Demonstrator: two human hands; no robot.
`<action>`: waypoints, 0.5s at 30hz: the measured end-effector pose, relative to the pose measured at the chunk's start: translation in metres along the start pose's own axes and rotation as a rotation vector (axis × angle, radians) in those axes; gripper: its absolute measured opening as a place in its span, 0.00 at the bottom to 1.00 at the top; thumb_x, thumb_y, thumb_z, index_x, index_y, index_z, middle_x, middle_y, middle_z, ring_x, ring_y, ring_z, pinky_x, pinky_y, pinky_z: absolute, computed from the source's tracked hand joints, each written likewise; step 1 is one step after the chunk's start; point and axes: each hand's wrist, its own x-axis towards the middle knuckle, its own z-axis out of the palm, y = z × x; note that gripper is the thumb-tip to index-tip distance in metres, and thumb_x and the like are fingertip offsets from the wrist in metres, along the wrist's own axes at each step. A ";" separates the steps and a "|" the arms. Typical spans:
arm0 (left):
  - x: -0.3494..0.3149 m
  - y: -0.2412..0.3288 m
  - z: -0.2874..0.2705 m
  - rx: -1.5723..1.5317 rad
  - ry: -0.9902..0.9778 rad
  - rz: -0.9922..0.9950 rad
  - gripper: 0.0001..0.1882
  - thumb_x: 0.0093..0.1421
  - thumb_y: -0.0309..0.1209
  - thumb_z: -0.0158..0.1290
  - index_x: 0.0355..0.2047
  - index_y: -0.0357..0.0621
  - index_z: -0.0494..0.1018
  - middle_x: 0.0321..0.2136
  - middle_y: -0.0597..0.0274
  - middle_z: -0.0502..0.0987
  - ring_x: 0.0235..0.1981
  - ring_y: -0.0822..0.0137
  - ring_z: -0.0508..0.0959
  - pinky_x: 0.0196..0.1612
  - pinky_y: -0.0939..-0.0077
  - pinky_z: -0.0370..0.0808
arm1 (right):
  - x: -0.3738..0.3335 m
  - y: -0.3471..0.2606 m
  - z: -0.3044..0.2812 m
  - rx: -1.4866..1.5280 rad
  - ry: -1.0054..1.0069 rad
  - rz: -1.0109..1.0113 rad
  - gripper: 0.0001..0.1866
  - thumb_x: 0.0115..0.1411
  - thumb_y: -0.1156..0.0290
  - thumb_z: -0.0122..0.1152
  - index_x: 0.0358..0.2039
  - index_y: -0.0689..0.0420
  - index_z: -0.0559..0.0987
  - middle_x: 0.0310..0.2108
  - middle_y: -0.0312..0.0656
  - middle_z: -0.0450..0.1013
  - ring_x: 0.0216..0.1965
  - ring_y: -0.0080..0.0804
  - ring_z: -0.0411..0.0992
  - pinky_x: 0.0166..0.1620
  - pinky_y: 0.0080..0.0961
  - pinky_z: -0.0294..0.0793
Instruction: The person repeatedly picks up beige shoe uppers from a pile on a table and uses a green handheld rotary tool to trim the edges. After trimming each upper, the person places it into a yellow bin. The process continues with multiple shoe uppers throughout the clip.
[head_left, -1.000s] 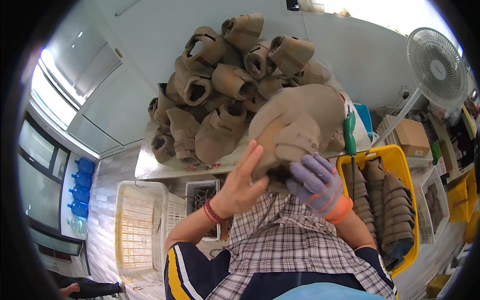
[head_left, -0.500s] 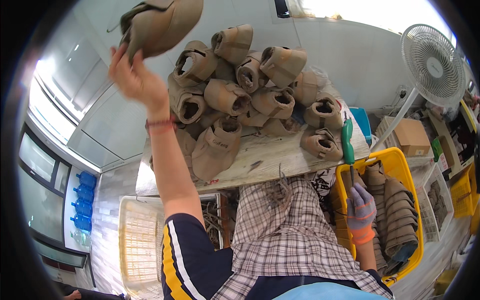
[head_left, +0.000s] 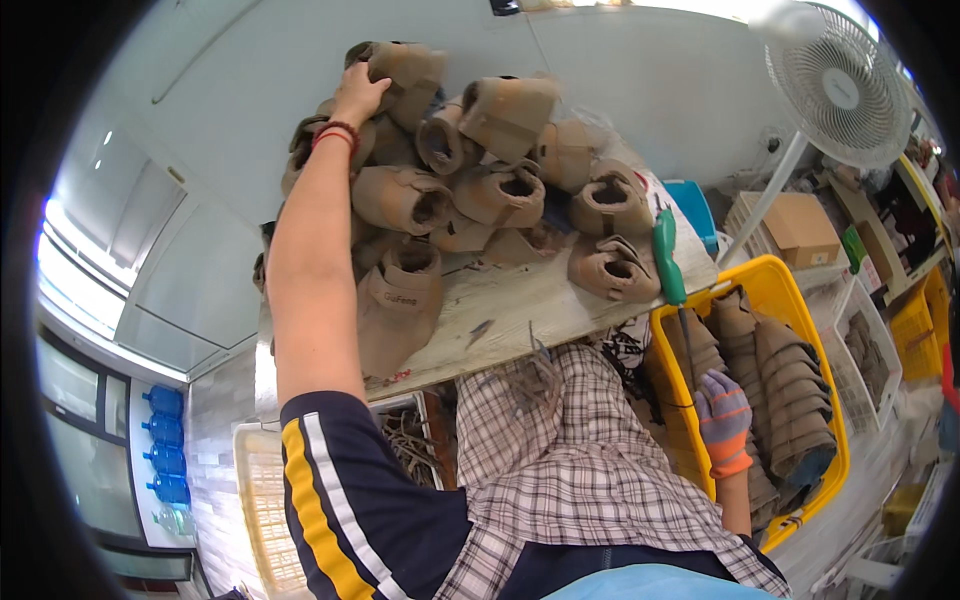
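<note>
My bare left hand (head_left: 362, 95) is up at the back left of a heap of shoe uppers, its fingers closed on a beige-brown upper (head_left: 412, 78) at the top. More uppers (head_left: 505, 193) lie heaped on the worn white table (head_left: 480, 320), their openings turned various ways. My right hand (head_left: 723, 415), in a grey and orange glove, is over a yellow crate (head_left: 822, 375). Its curled fingers close round the lower shaft of a green-handled tool (head_left: 667, 258), whose handle points away past the table edge. The tool's tip is unclear.
Nested uppers (head_left: 795, 385) fill the yellow crate on my right. A white fan (head_left: 838, 88) stands behind it, near a cardboard box (head_left: 800, 230) and a blue bin (head_left: 690, 212). At my left are a pale plastic basket (head_left: 262, 500) and blue water bottles (head_left: 165, 430). Scraps (head_left: 410, 445) lie under the table.
My left hand, which held an upper raised at the upper left, has come to the top of the heap. The view has shifted right. My right hand stays at the crate with the tool.
</note>
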 end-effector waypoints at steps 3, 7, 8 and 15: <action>0.001 0.016 0.007 -0.161 0.031 0.109 0.30 0.53 0.46 0.55 0.52 0.43 0.68 0.51 0.44 0.70 0.53 0.46 0.69 0.54 0.58 0.67 | -0.017 0.033 -0.001 -0.094 0.035 0.052 0.14 0.51 0.75 0.63 0.39 0.57 0.77 0.42 0.46 0.74 0.43 0.44 0.72 0.46 0.34 0.72; 0.007 -0.049 -0.005 -0.277 0.106 0.171 0.29 0.57 0.44 0.55 0.53 0.39 0.68 0.50 0.50 0.72 0.52 0.59 0.71 0.57 0.70 0.65 | -0.059 0.098 -0.004 -0.187 0.047 0.263 0.11 0.55 0.68 0.59 0.39 0.55 0.76 0.41 0.44 0.75 0.44 0.42 0.72 0.47 0.32 0.71; 0.009 -0.052 -0.003 -0.374 0.012 0.105 0.27 0.58 0.44 0.54 0.53 0.40 0.69 0.50 0.51 0.73 0.53 0.60 0.71 0.57 0.72 0.64 | -0.078 0.119 -0.005 -0.219 0.019 0.426 0.13 0.55 0.65 0.60 0.40 0.56 0.77 0.41 0.43 0.75 0.43 0.41 0.73 0.46 0.31 0.72; -0.024 -0.002 -0.017 -0.256 0.085 0.167 0.23 0.61 0.40 0.52 0.51 0.38 0.71 0.48 0.51 0.74 0.48 0.58 0.73 0.52 0.69 0.67 | -0.173 0.194 -0.031 -0.147 0.423 1.156 0.16 0.53 0.59 0.63 0.36 0.59 0.79 0.34 0.44 0.78 0.36 0.38 0.76 0.43 0.29 0.72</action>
